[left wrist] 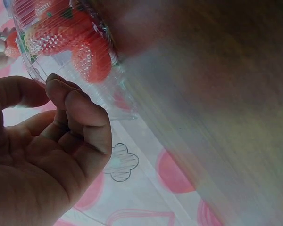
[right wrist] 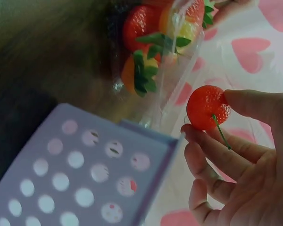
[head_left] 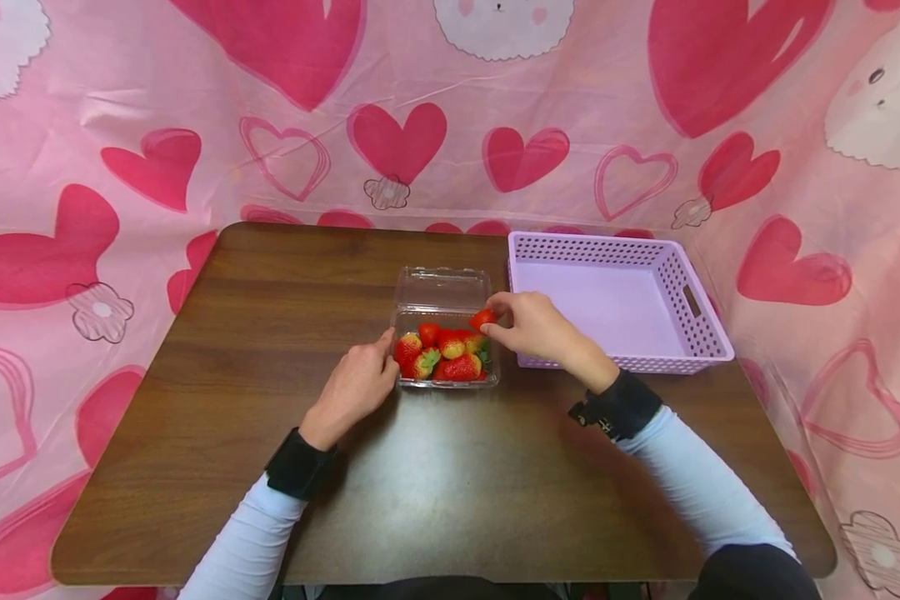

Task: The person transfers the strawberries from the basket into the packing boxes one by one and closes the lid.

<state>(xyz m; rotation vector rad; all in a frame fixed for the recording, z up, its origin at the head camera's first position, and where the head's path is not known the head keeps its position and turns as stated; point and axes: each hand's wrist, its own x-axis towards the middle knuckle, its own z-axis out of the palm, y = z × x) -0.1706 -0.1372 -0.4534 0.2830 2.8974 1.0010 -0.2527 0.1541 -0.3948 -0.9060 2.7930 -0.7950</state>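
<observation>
A clear plastic box with its lid folded back holds several strawberries, red and yellow with green leaves. Among them lies a smooth round red fruit. At the box's left side, my left hand pinches the edge between thumb and fingers. My right hand is over the box's right rear corner. Between thumb and fingertips it pinches a cherry, round, red and glossy, with a thin green stem that hangs toward the palm in the right wrist view.
Just right of the box stands a lilac plastic basket with perforated walls and a handle slot, at the back right of the brown wooden table. A pink cloth with hearts hangs behind the table and at its sides.
</observation>
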